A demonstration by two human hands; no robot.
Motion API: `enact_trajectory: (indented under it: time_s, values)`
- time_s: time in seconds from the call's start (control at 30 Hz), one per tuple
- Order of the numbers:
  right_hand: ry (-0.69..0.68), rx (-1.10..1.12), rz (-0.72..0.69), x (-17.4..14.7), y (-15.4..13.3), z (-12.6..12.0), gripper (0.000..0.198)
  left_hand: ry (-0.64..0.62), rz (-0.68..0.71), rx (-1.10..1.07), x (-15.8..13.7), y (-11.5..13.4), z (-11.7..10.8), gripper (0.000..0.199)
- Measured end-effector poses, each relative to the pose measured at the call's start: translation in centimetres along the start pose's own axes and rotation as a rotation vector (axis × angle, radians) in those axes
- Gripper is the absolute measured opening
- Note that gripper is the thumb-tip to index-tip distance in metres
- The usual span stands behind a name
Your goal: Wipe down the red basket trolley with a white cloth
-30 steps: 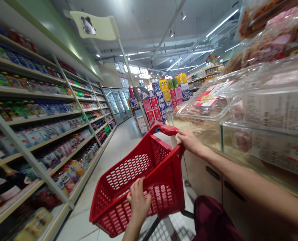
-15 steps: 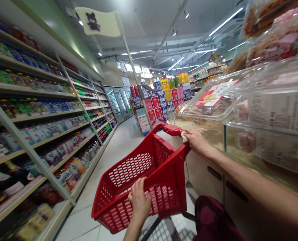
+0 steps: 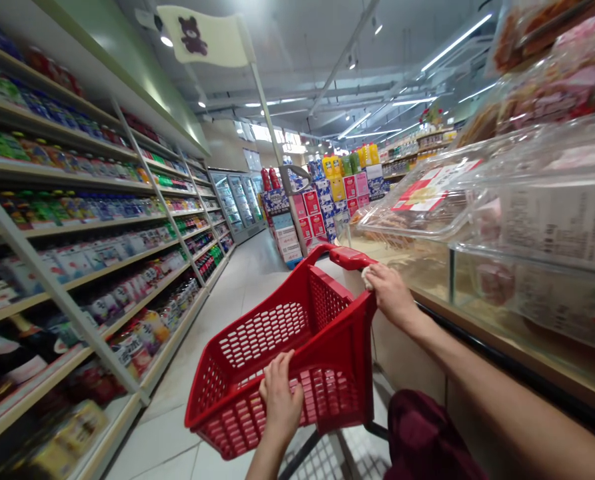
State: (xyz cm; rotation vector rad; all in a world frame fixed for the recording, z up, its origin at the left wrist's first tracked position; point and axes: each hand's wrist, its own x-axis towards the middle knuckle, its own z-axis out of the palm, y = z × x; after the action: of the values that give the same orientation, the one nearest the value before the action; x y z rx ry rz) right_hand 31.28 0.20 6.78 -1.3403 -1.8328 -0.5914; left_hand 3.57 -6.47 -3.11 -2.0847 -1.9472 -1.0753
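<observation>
"Resting on what, that left hand (image 3: 282, 395)?"

"On the near rim of the red cart (image 3: 327, 351). Its fingers lie over the edge, the thumb spread apart on the outer side. How firmly that grip closes, I can't fairly tell."

"And the right hand (image 3: 391, 295)?"

"Its grip is wrapped round the end of the handle (image 3: 345, 256), a white scrap (image 3: 366, 279) showing beside the fingers."

"Where does the cart stand?"

"On the pale floor (image 3: 170, 427), between tall shelves (image 3: 62, 175) of bottles and packets and a table (image 3: 507, 351)."

"What's on the table?"

"Clear plastic boxes (image 3: 552, 227) of food, stacked up."

"And beyond the cart?"

"A cream flag (image 3: 227, 41) with a brown bear, on a tilted pole (image 3: 273, 133), near piled cartons (image 3: 313, 217)."
</observation>
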Motion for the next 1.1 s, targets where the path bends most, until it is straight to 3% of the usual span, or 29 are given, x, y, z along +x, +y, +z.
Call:
enact_trajectory:
  time_s: [0.17,0.2,0.37,0.43,0.6,0.67,0.73,0.83,0.9,1.0,1.03,1.1]
  values:
    - [-0.081,0.18,-0.322,-2.2,-5.4,1.4,0.035,-0.047,0.013,-0.014,0.0,-0.2,-0.1,0.054]
    - [-0.093,0.164,-0.309,-1.9,-5.1,1.2,0.034,-0.051,0.018,-0.015,0.0,-0.2,-0.1,0.055]
    - [-0.008,-0.037,0.044,0.8,0.3,-0.8,0.034,-0.045,0.064,-0.036,-0.5,-0.5,0.4,0.058]
    - [-0.014,-0.019,-0.002,0.0,-0.5,-0.3,0.035,-0.04,0.063,-0.034,-0.5,-0.5,0.6,0.057]
    - [-0.077,0.111,-0.342,-2.6,-6.7,1.9,0.033,-0.155,0.075,0.034,-0.1,0.0,-0.8,0.06]
    - [-0.086,0.081,-0.289,-1.6,-5.8,1.3,0.03,-0.248,0.102,0.109,0.2,0.4,-1.9,0.064]
    - [-0.067,0.0,-0.116,0.0,-3.2,0.1,0.029,-0.319,0.12,0.21,0.3,0.9,-2.8,0.068]
    - [-0.035,-0.071,0.055,1.0,-0.9,-1.0,0.03,-0.291,0.128,0.356,0.1,1.6,-2.9,0.065]
    - [-0.051,-0.024,-0.034,0.1,-2.1,-0.6,0.031,-0.215,0.12,0.401,-0.3,1.8,-2.3,0.065]
    - [-0.1,0.105,-0.279,-1.3,-4.9,0.2,0.032,-0.149,0.122,0.387,-0.9,1.5,-1.4,0.069]
    - [-0.111,0.124,-0.305,-1.3,-5.2,0.3,0.032,-0.147,0.132,0.371,-1.1,1.3,-1.2,0.07]
    - [-0.102,0.09,-0.221,-0.6,-3.9,-0.2,0.03,-0.155,0.156,0.333,-1.3,0.9,-0.9,0.071]
